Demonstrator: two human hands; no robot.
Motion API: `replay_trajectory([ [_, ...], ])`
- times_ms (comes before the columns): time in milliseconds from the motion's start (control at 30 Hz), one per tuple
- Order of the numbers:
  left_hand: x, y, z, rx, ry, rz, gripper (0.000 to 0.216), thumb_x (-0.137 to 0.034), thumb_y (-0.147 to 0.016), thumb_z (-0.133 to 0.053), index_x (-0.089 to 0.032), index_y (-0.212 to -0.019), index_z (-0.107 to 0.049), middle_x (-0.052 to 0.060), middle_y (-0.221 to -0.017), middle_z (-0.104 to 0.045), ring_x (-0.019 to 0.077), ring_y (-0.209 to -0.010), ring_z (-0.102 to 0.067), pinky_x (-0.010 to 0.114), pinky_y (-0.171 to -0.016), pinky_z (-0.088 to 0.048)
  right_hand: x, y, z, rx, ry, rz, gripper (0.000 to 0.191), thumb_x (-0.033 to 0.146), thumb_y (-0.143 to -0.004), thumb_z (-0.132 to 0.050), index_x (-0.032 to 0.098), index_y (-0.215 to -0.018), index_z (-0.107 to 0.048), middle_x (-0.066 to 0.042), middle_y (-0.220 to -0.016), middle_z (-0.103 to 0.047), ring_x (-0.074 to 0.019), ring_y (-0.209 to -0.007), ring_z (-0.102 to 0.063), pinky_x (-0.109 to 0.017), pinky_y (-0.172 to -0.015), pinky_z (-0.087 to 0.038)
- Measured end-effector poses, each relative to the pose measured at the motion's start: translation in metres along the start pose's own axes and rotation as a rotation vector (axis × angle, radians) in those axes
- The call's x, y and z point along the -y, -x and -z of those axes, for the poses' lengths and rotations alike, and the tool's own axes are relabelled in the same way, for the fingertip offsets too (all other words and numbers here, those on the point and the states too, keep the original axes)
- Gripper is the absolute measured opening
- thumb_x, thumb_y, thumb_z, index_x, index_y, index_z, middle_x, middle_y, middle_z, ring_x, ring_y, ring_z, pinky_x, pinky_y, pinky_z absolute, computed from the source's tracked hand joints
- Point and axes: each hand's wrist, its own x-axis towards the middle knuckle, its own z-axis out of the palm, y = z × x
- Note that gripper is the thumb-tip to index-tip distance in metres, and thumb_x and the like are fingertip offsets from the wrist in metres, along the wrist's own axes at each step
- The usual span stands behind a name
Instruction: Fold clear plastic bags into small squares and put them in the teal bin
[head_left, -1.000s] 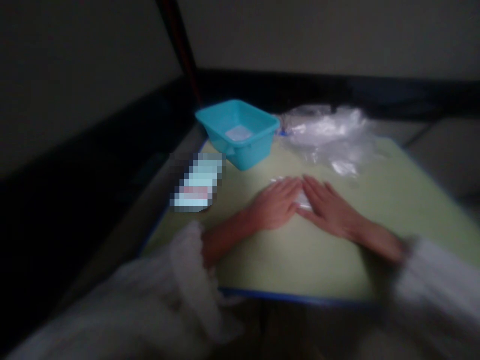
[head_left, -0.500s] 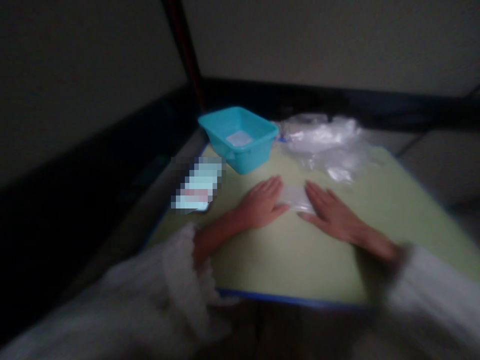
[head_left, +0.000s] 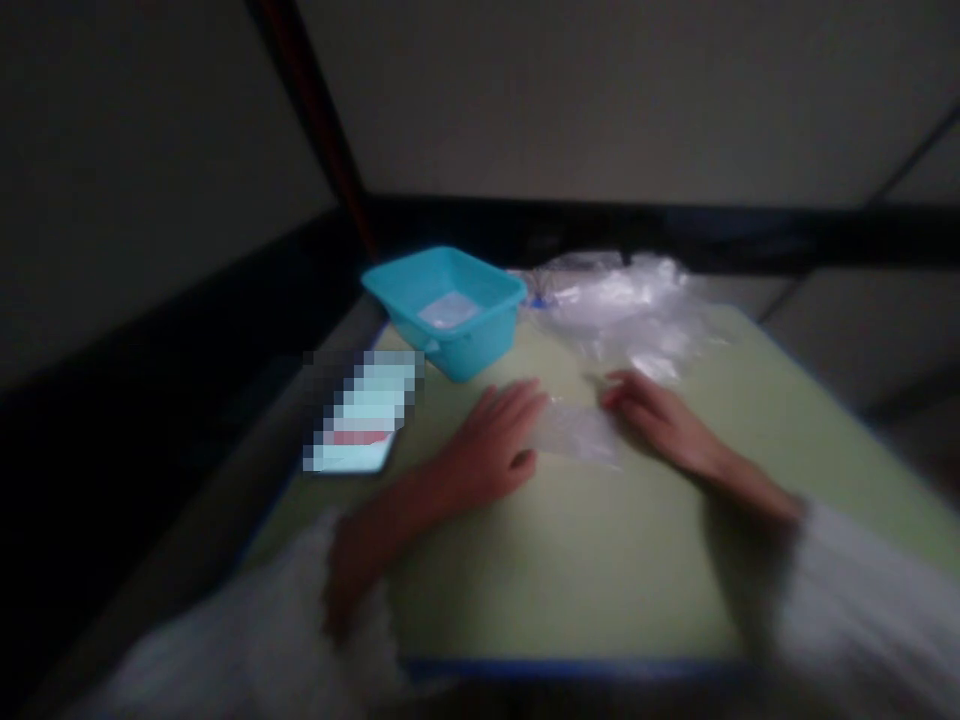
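Observation:
A small clear plastic bag (head_left: 581,432) lies flat and slightly rumpled on the pale green table (head_left: 570,570). My left hand (head_left: 491,440) rests at its left edge, fingers stretched out and fingertips touching the plastic. On the bag's right side is my right hand (head_left: 660,420), its fingers curled together close to the bag's upper right corner. Blur hides whether they pinch the plastic or anything else.
A turquoise basin (head_left: 480,345) with a flat whitish item (head_left: 448,310) inside stands at the back left. Beside it sits a heap of clear plastic bags (head_left: 622,305). A lit phone (head_left: 364,420), partly pixelated, lies near the left table edge. Walls rise behind.
My right hand has gone from lying flat with fingers extended to curled fingers. The left hand has slid slightly off the bag, exposing more plastic. The camera view has shifted.

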Motion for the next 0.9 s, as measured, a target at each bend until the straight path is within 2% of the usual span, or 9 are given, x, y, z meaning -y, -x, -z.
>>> replay_trajectory([
  [133,0.017,-0.002,-0.005,-0.096,-0.105,0.062,0.054,-0.016,-0.084,-0.042,-0.012,-0.137,-0.035,0.015,-0.148,-0.032,0.0249,-0.139,-0.023,0.051,-0.114,-0.014,0.01,0.008,-0.001,0.08,-0.081,-0.032,0.024,0.025,-0.09,-0.04,0.015,-0.11,-0.047,-0.006,-0.08,-0.063,-0.0144,-0.06,-0.054,-0.028,-0.054,-0.044],
  [233,0.028,-0.004,-0.008,-0.203,-0.172,0.136,0.048,-0.01,-0.084,-0.039,-0.007,-0.131,-0.042,0.018,-0.145,-0.035,0.0266,-0.138,-0.025,0.051,-0.114,-0.016,0.019,0.013,0.001,0.213,-0.142,-0.013,0.022,0.024,-0.089,-0.043,0.016,-0.109,-0.047,-0.004,-0.08,-0.062,-0.0151,-0.066,-0.057,-0.027,-0.057,-0.045],
  [300,0.025,-0.005,-0.008,-0.257,-0.14,0.103,0.045,-0.007,-0.083,-0.037,-0.006,-0.127,-0.046,0.018,-0.143,-0.038,0.025,-0.137,-0.028,0.048,-0.114,-0.022,0.022,0.016,0.006,0.261,-0.097,0.008,0.018,0.024,-0.088,-0.046,0.016,-0.103,-0.052,-0.004,-0.08,-0.062,-0.0158,-0.069,-0.058,-0.027,-0.06,-0.046],
  [367,0.012,-0.004,-0.005,-0.27,-0.054,-0.01,0.041,-0.008,-0.085,-0.034,-0.008,-0.125,-0.048,0.016,-0.141,-0.041,0.0211,-0.135,-0.032,0.042,-0.112,-0.03,0.022,0.018,0.015,0.257,0.023,0.091,0.015,0.023,-0.088,-0.047,0.016,-0.094,-0.058,-0.005,-0.081,-0.062,-0.0162,-0.07,-0.058,-0.028,-0.062,-0.045],
  [433,-0.007,-0.002,-0.002,-0.238,0.01,-0.142,0.037,-0.013,-0.089,-0.035,-0.008,-0.123,-0.05,0.015,-0.139,-0.044,0.0196,-0.133,-0.035,0.038,-0.111,-0.033,0.021,0.02,0.024,0.261,0.131,0.243,0.018,0.02,-0.088,-0.046,0.016,-0.089,-0.063,-0.006,-0.082,-0.06,-0.0162,-0.072,-0.057,-0.028,-0.064,-0.045],
  [533,-0.032,0.002,0.0,-0.102,0.038,-0.305,0.038,-0.021,-0.091,-0.038,-0.008,-0.124,-0.05,0.014,-0.14,-0.044,0.0203,-0.134,-0.034,0.037,-0.112,-0.031,0.021,0.024,0.032,0.306,0.218,0.425,0.027,0.015,-0.088,-0.042,0.015,-0.094,-0.067,-0.006,-0.081,-0.056,-0.0154,-0.072,-0.056,-0.028,-0.066,-0.044],
  [633,-0.04,0.005,-0.002,0.008,0.054,-0.329,0.048,-0.027,-0.09,-0.042,-0.008,-0.134,-0.04,0.014,-0.147,-0.035,0.0218,-0.138,-0.027,0.039,-0.114,-0.027,0.024,0.026,0.031,0.357,0.29,0.506,0.029,0.014,-0.088,-0.042,0.016,-0.1,-0.068,-0.004,-0.076,-0.054,-0.0151,-0.068,-0.052,-0.028,-0.063,-0.042],
  [733,-0.037,0.006,-0.007,0.075,0.047,-0.321,0.059,-0.035,-0.09,-0.044,-0.005,-0.14,-0.03,0.017,-0.149,-0.028,0.0235,-0.141,-0.02,0.04,-0.116,-0.023,0.026,0.026,0.026,0.428,0.335,0.523,0.028,0.013,-0.087,-0.043,0.016,-0.099,-0.068,-0.004,-0.073,-0.054,-0.0149,-0.067,-0.051,-0.027,-0.062,-0.04],
  [900,-0.032,0.006,-0.008,0.137,0.032,-0.33,0.065,-0.043,-0.091,-0.042,-0.004,-0.141,-0.028,0.017,-0.15,-0.024,0.0247,-0.141,-0.018,0.041,-0.116,-0.019,0.025,0.024,0.024,0.449,0.334,0.535,0.028,0.011,-0.086,-0.042,0.016,-0.095,-0.069,-0.004,-0.071,-0.056,-0.0152,-0.066,-0.051,-0.028,-0.062,-0.04],
])
